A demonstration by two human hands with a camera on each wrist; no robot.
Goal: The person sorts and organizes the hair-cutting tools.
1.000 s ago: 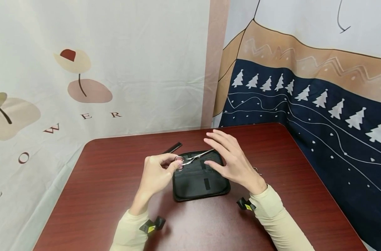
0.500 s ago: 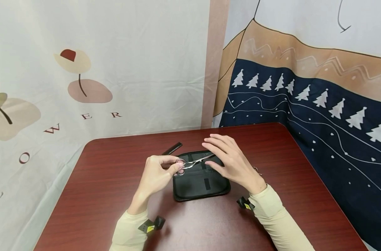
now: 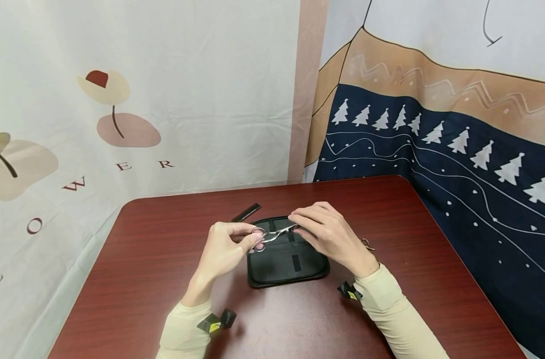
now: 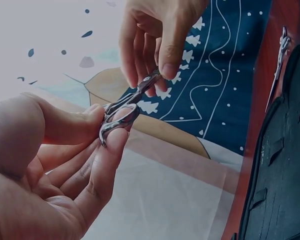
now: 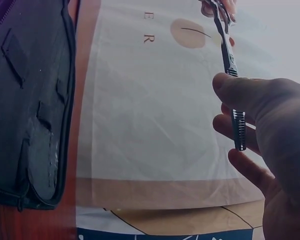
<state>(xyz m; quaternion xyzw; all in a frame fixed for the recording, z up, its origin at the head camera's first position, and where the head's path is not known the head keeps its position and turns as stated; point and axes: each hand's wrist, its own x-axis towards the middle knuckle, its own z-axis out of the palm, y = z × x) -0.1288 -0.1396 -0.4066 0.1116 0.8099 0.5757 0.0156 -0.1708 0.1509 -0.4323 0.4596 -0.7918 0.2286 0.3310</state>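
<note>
Thinning scissors of silver metal, one blade toothed, are held level above a black zip case. My left hand pinches their finger rings between thumb and fingers. At the other end, my right hand has its thumb and fingers around the blades; the right wrist view shows the thumb against the blade and the fingers behind it. The case lies open on the table, with elastic loops inside it.
A black comb-like strip lies on the table behind the case's left corner. Another pair of scissors lies to the right, partly hidden by my right hand. The red-brown table meets printed curtains at the back and right.
My right hand has come down slightly and its fingers have closed in around the scissor blades. My left hand has stayed nearly in place, the scissors tilting a little.
</note>
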